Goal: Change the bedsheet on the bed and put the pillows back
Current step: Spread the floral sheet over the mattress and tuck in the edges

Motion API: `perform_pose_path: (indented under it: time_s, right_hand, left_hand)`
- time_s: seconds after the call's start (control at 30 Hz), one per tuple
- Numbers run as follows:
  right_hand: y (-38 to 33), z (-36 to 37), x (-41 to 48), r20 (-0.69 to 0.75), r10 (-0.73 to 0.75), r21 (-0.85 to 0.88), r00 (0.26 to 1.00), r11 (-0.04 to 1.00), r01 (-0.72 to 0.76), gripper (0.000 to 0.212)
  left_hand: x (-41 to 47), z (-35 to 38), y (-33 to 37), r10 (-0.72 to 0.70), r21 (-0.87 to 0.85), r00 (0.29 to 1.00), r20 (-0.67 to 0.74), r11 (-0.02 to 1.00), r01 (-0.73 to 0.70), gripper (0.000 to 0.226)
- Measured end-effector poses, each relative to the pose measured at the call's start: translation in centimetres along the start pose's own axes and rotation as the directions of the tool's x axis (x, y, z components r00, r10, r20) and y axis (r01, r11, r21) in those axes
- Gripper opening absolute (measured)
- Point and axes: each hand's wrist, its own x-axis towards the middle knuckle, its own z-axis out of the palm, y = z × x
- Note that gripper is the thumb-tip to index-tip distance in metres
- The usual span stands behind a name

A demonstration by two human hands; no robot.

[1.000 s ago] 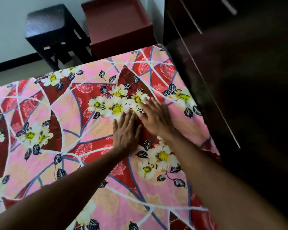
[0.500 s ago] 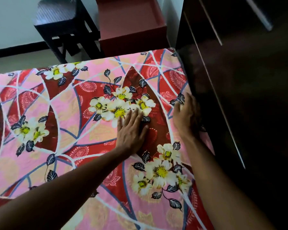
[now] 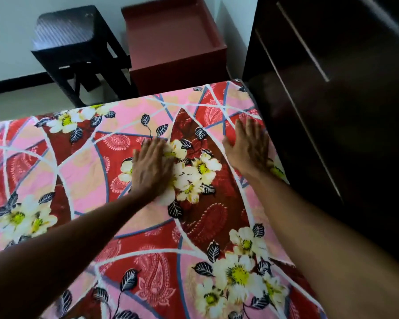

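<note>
Fingers (image 3: pixel 157 146) straight, my left hand (image 3: pixel 151 169) presses flat on the flowered bedsheet (image 3: pixel 83 166). My right hand (image 3: pixel 248 148) lies outstretched near its edge.

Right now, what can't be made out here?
Head view:
- The pillows: none in frame.
- Tuck of the bedsheet along the wardrobe: lost in shadow beside the right hand.
- Left and near parts of the bedsheet: cut off by frame edges.
- Fingers of the left hand: motion-blurred.

The pink-and-red floral bedsheet (image 3: pixel 83 171) lies spread flat across the bed.
</note>
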Motion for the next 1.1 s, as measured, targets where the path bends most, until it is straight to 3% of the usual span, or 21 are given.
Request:
perform_pose_path:
  time_s: [0.07, 0.13, 0.2, 0.3, 0.37, 0.43, 0.57, 0.63, 0.7, 0.77, 0.87, 0.97, 1.03, 1.1]
  right_hand:
    - [-1.0, -1.0, 1.3, -0.018, -0.099, -0.019, 0.995, 0.995, 0.099, 0.068]
    - [-2.4, -0.7, 2.5, 0.099, -0.234, 0.008, 0.967, 0.972, 0.234, 0.066]
    - [-2.6, 0.5, 3.2, 0.171, -0.251, -0.015, 0.953, 0.966, 0.257, 0.067]
    - [-0.4, 1.6, 3.9, 0.072, -0.132, -0.03, 0.989, 0.99, 0.135, 0.073]
    - [1.3, 1.7, 4.0, 0.034, 0.001, 0.103, 0.999, 0.995, -0.005, 0.074]
    - [2.5, 1.6, 3.8, 0.058, 0.063, 0.243, 0.996, 0.967, -0.075, 0.076]
    - [2.6, 0.3, 3.4, 0.102, 0.117, 0.334, 0.988, 0.931, -0.145, 0.076]
    - [2.1, -0.9, 1.9, -0.084, 0.11, 0.369, 0.99, 0.927, -0.072, 0.067]
    - [1.6, -2.0, -1.1, -0.335, 0.107, 0.399, 0.936, 0.916, 0.039, 0.054]
    - [0.9, -1.7, -5.4, -0.416, 0.122, 0.408, 0.901, 0.91, 0.066, 0.045]
    - [1.5, 0.2, -12.3, -0.298, 0.085, 0.252, 0.951, 0.968, -0.008, 0.049]
    - [5.1, 1.3, -14.8, -0.204, 0.124, 0.15, 0.971, 0.984, -0.095, 0.062]
    - [7.2, 1.1, -14.4, -0.106, 0.173, 0.318, 0.979, 0.939, -0.131, 0.069]
    - [8.4, 1.0, -14.0, 0.014, 0.131, 0.559, 0.991, 0.821, -0.117, 0.069]
  left_hand:
    - [2.3, -0.3, -1.4, -0.082, 0.01, 0.996, -0.016, 0.997, 0.082, 0.07]
    - [4.2, -0.1, -2.3, -0.089, 0.065, 0.996, 0.011, 0.994, 0.088, 0.071]
    - [5.9, 0.3, -2.5, -0.08, 0.115, 0.996, 0.035, 0.99, 0.076, 0.07]
    - [8.8, 0.7, -1.0, -0.106, 0.153, 0.99, 0.092, 0.984, 0.091, 0.07]
    - [10.6, 1.0, 0.5, -0.122, 0.159, 0.986, 0.111, 0.982, 0.103, 0.069]
    - [12.3, 1.5, 2.5, -0.125, 0.159, 0.985, 0.115, 0.982, 0.106, 0.07]
    - [14.8, 3.1, 7.5, -0.109, 0.158, 0.985, 0.132, 0.984, 0.087, 0.076]
    - [15.0, 4.3, 10.5, -0.038, 0.166, 0.988, 0.15, 0.986, 0.013, 0.078]
    - [14.6, 5.5, 13.2, 0.039, 0.162, 0.986, 0.161, 0.985, -0.065, 0.079]
    - [14.2, 6.4, 15.2, 0.077, 0.155, 0.982, 0.174, 0.982, -0.104, 0.081]
    - [13.0, 7.3, 18.1, 0.173, 0.17, 0.957, 0.232, 0.962, -0.214, 0.081]
    - [11.0, 7.6, 20.7, 0.389, 0.028, 0.861, 0.328, 0.907, -0.42, 0.072]
    - [9.5, 7.1, 21.1, 0.471, -0.189, 0.843, 0.259, 0.881, -0.434, 0.064]
    - [7.9, 5.9, 20.0, 0.442, -0.376, 0.893, 0.084, 0.844, -0.383, 0.054]
